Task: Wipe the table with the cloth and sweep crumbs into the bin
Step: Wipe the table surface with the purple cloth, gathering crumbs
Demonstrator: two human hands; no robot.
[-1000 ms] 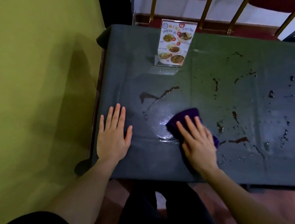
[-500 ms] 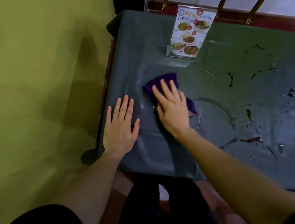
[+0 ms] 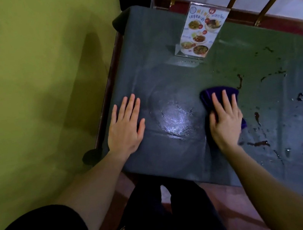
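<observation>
Purple cloth flat on dark table, mid-table toward near edge. My right hand on top, fingers spread, pressing cloth down. Dark spills just right of cloth. Glossy wet patch between my hands. My left hand flat on table, fingers released, holding nothing. Menu stand upright at far edge.

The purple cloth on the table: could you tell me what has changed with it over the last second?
The right hand swept the purple cloth from the near edge up toward the menu stand, then right toward the dark spills, leaving a wet sheen. The left hand stayed flat on the table; the stand stayed put.
</observation>
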